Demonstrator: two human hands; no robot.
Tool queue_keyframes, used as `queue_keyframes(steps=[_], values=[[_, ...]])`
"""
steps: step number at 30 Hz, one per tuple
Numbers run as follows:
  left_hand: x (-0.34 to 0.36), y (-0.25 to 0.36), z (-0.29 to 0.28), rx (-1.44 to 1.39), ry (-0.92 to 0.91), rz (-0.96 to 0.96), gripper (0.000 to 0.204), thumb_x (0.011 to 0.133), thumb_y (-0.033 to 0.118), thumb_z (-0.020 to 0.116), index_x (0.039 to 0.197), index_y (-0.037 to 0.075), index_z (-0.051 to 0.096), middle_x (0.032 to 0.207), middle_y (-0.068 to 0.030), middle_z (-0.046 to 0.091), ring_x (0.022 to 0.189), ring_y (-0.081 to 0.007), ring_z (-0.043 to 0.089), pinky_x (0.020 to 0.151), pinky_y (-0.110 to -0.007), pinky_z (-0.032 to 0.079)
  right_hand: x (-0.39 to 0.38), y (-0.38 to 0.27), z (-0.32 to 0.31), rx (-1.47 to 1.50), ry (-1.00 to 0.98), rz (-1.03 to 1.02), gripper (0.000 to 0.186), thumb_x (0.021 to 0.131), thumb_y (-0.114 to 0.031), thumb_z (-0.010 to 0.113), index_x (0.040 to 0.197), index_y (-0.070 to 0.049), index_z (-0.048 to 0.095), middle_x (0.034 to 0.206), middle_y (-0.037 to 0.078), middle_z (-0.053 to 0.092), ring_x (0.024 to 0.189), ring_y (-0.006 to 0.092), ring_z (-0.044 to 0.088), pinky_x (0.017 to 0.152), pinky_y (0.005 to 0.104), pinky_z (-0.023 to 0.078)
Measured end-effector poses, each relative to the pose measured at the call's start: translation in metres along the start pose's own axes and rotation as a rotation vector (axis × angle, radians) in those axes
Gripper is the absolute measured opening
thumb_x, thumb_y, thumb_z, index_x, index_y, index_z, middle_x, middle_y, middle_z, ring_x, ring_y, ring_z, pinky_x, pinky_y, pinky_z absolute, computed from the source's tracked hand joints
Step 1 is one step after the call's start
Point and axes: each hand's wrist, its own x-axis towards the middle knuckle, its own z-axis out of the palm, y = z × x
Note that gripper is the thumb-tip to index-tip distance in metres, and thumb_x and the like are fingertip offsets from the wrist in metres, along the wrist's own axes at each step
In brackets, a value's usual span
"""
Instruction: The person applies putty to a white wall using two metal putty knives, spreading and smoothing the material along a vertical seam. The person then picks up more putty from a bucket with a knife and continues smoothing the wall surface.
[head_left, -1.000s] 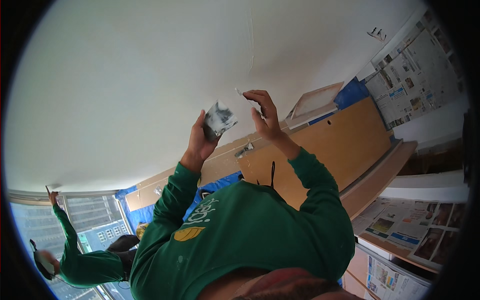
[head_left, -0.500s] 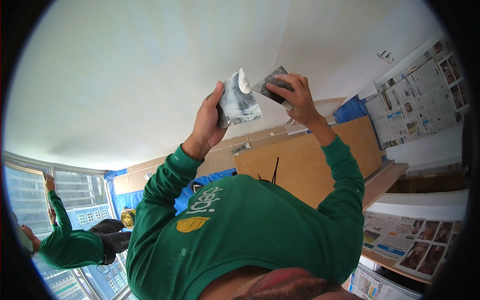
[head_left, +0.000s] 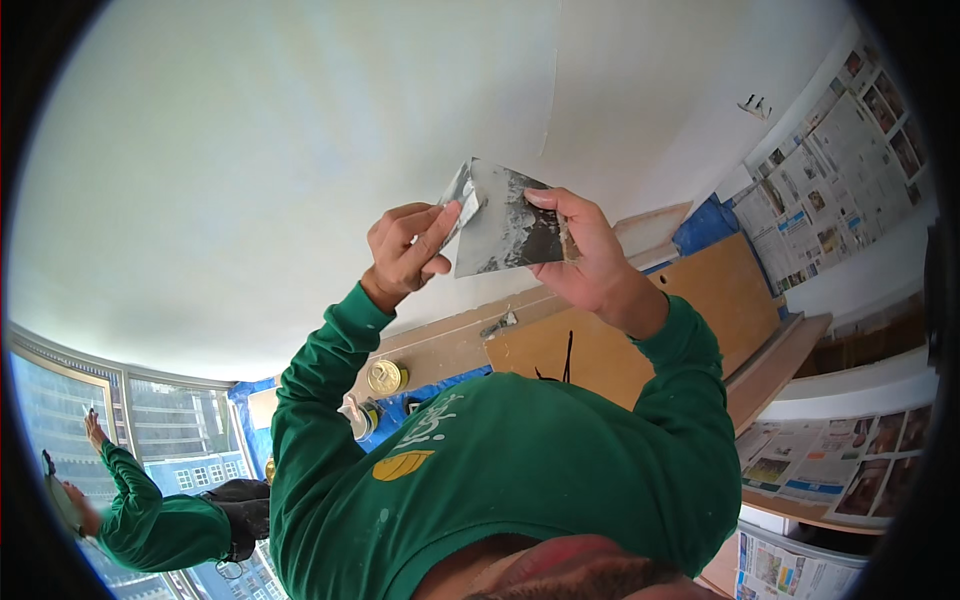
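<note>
In my right hand (head_left: pixel 595 250) is a flat, dark filling blade (head_left: pixel 505 225), thumb on its face, which is streaked with white filler. My left hand (head_left: pixel 408 248) grips a second filling blade (head_left: pixel 460 192), turned nearly edge-on, with its fingers laid along it. White paste shows near that blade's edge. The two blades come together at their upper corners; whether they touch I cannot tell. Both are held up in front of a pale wall surface (head_left: pixel 300 180) with a thin vertical line (head_left: pixel 551 100) on it.
Below my hands lie a brown board (head_left: pixel 640 330), a small scraper-like tool (head_left: pixel 497 324) and a tin (head_left: pixel 386 376). Newspaper sheets (head_left: pixel 840 170) cover the right side; blue plastic (head_left: pixel 705 228) hangs by them. A co-worker (head_left: pixel 165 525) in green reaches up by the window (head_left: pixel 180 410).
My left hand has turned its blade almost edge-on. The right hand has rotated its blade so the broad smeared face shows, and the blades have come together. Tins have come into view below.
</note>
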Motion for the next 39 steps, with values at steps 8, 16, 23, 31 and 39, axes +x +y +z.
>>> queue_keyframes(steps=[8, 16, 23, 31, 39], values=[[-0.079, -0.007, -0.019, -0.013, -0.478, -0.296, 0.041, 0.090, 0.024, 0.071, 0.127, 0.007, 0.069, 0.097, -0.0075, 0.064, 0.092, -0.0268, 0.061, 0.073, -0.038, 0.054, 0.026, -0.109, 0.047, -0.205, -0.224, -0.512, 0.030, 0.099, -0.012, 0.059, 0.125, 0.002, 0.060, 0.116, 0.010, 0.069, 0.111, 0.0245, 0.067, 0.104, 0.0383, 0.051], [-0.123, 0.039, -0.034, -0.034, -0.214, -0.794, 0.031, 0.104, 0.019, 0.050, 0.111, -0.003, 0.071, 0.094, -0.0171, 0.064, 0.089, -0.0338, 0.060, 0.079, -0.042, 0.050, 0.065, -0.283, 0.138, -1.925, 0.238, -2.201, 0.041, 0.082, 0.010, 0.058, 0.121, -0.002, 0.064, 0.120, 0.015, 0.062, 0.115, 0.0348, 0.057, 0.099, 0.0454, 0.044], [-0.164, 0.055, -0.048, 0.058, -0.109, -0.974, 0.031, 0.105, 0.018, 0.049, 0.110, -0.004, 0.071, 0.095, -0.0176, 0.064, 0.088, -0.0337, 0.059, 0.077, -0.042, 0.049, 0.081, -0.326, 0.156, -2.007, 0.278, -2.290, 0.036, 0.088, 0.005, 0.052, 0.121, -0.003, 0.064, 0.119, 0.015, 0.063, 0.114, 0.0349, 0.057, 0.099, 0.0454, 0.043], [-0.166, 0.037, -0.035, 0.031, -0.133, -1.015, 0.032, 0.105, 0.018, 0.047, 0.108, -0.005, 0.069, 0.095, -0.0182, 0.063, 0.087, -0.0338, 0.058, 0.077, -0.042, 0.048, 0.094, -0.337, 0.154, -2.073, 0.318, -2.242, 0.042, 0.082, 0.012, 0.057, 0.123, -0.001, 0.064, 0.120, 0.015, 0.063, 0.115, 0.0331, 0.057, 0.099, 0.0439, 0.045], [-0.167, 0.010, -0.004, -0.066, -0.153, -1.021, 0.034, 0.106, 0.020, 0.047, 0.107, -0.005, 0.070, 0.095, -0.0178, 0.063, 0.087, -0.0324, 0.058, 0.077, -0.040, 0.048, 0.117, -0.296, 0.102, -2.134, 0.359, -2.054, 0.047, 0.082, 0.008, 0.065, 0.128, 0.000, 0.062, 0.126, 0.016, 0.061, 0.119, 0.0338, 0.055, 0.101, 0.0455, 0.044]])
